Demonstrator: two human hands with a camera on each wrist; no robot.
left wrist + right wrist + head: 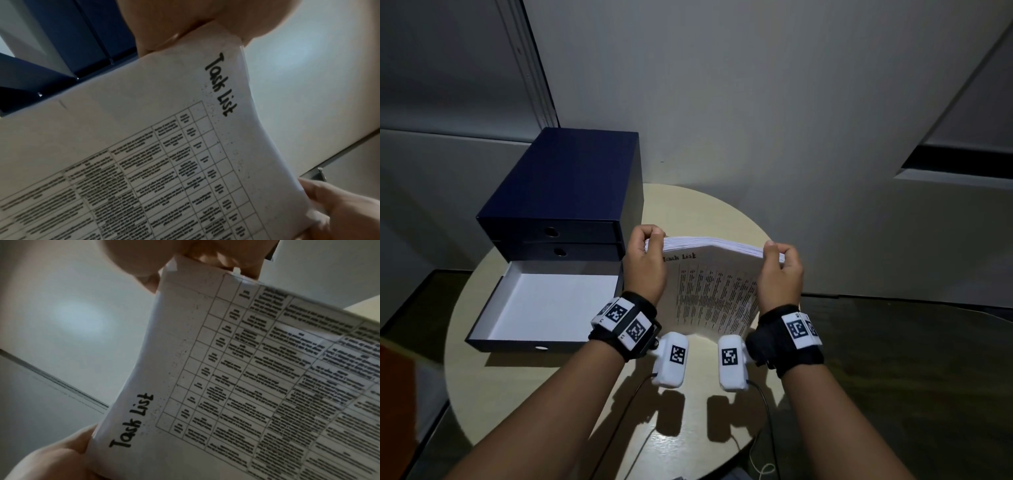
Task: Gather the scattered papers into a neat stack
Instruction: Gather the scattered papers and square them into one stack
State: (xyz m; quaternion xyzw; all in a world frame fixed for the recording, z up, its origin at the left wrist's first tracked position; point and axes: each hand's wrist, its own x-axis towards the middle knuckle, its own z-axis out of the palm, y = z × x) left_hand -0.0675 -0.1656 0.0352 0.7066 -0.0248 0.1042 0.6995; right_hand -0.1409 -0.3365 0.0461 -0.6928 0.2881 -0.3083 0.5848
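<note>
The stack of papers (714,291) stands on edge at the centre of the frame, its lower edge at the round worktop (726,212). The left hand (645,263) and right hand (780,274) each pinch an upper corner, equally near. The long axis runs left to right between them.

printed paper stack (714,291) stands upright on the table, top edge bowed.

table (705,212): round, pale wood
drawer box (565,195): dark blue, at left; bottom drawer (544,308) pulled open
</note>
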